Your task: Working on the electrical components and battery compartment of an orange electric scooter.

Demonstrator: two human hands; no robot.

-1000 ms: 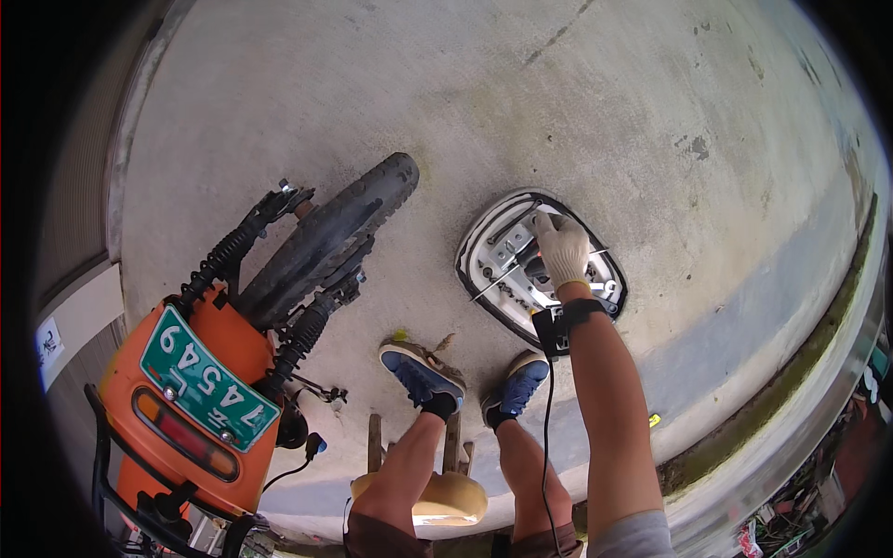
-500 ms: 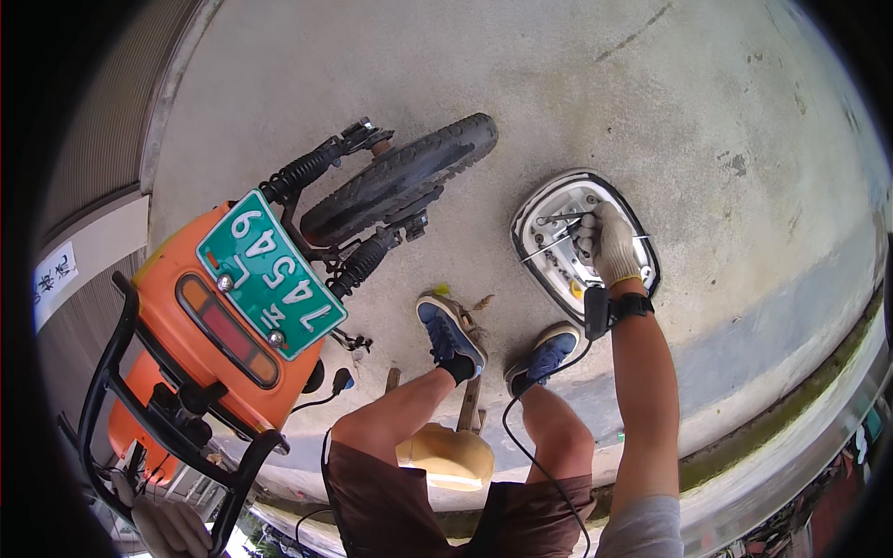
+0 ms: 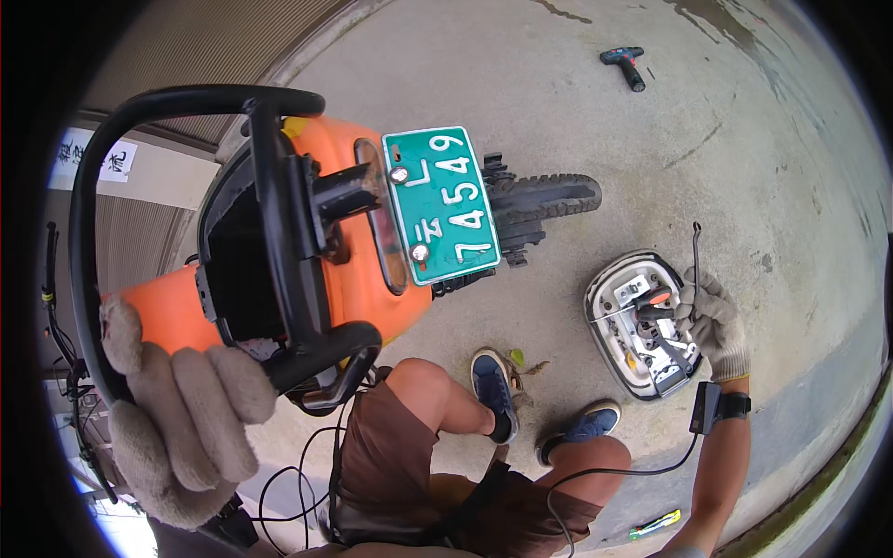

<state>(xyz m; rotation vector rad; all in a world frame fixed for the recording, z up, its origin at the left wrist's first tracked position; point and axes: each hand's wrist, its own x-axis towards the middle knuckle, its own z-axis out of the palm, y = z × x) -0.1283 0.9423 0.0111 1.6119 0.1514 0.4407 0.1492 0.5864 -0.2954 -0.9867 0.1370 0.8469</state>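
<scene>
In a knit glove, my left hand [image 3: 186, 428] is closed around the lower corner of the black tubular rack [image 3: 270, 214] at the back of an orange scooter [image 3: 358, 223]. My right hand [image 3: 712, 321], also gloved, holds a thin metal wrench [image 3: 697, 256] upright, its small jaw pointing away from me. The hand is at the right edge of a rounded white shell [image 3: 603, 325] with a black rim, like an upturned seat. Inside the shell lie an orange-and-black handled tool [image 3: 659, 296], metal brackets and small parts. The palm side of my right hand is hidden.
A cordless drill [image 3: 625, 63] lies on the concrete floor [image 3: 549, 102] at the far side. A green-and-yellow tool [image 3: 655, 524] is on the ground near my right forearm. Black cables [image 3: 298, 474] loop beside my left leg. The rear wheel [image 3: 558, 197] juts out past the green plate [image 3: 437, 205].
My view has swung left and closer to the scooter. My right hand has come up from inside the shell with the wrench raised. The left hand remains at the rack.
</scene>
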